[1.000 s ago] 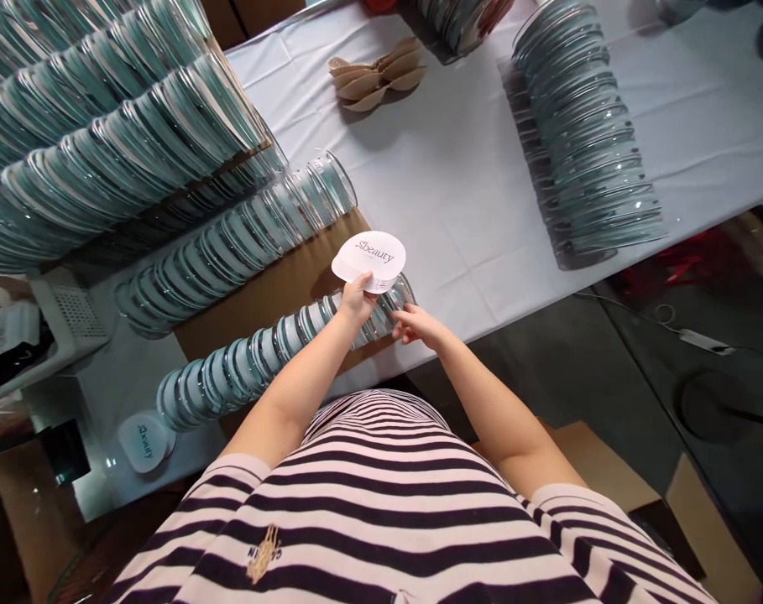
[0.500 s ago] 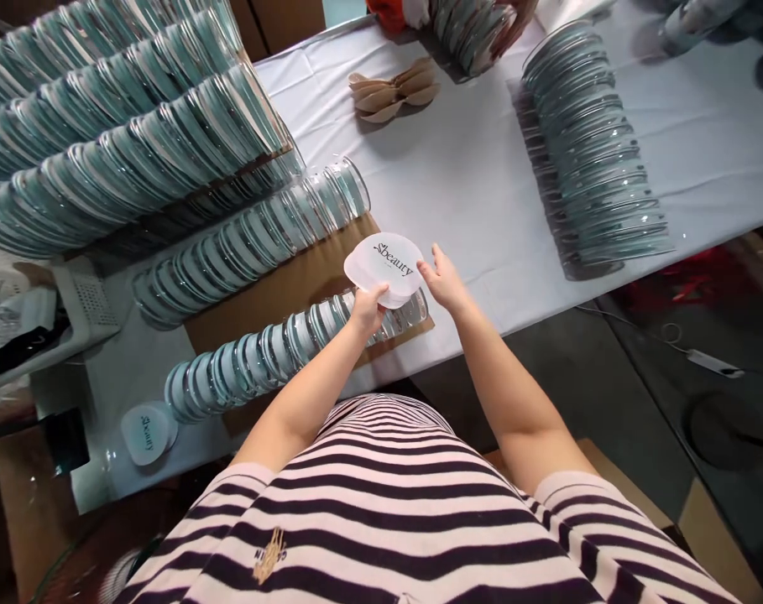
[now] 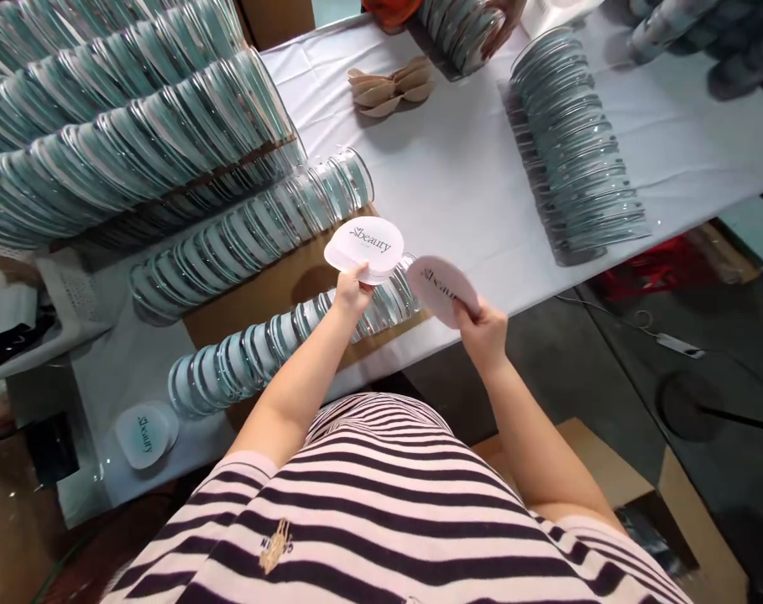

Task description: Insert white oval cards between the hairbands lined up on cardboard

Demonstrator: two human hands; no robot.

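My left hand pinches a small stack of white rounded cards printed "beauty", thumb on top at the near edge. In my right hand is one more card of the same print, tilted and partly in shadow, gripped by its right end between thumb and fingers. The two hands are apart, above the right end of a row of clear round cases with pale teal inside. A second row of cases lies behind it, with brown cardboard between the rows.
Several stacked rows of cases rise at the left. Another row stands on the white-covered table's right side. Brown curved pieces lie near the back, close to another person's hand. More printed cards rest at the lower left corner.
My right hand, open and bare beside the stack before, now holds one card and has moved right and towards me. My left hand has shifted slightly left with its cards.
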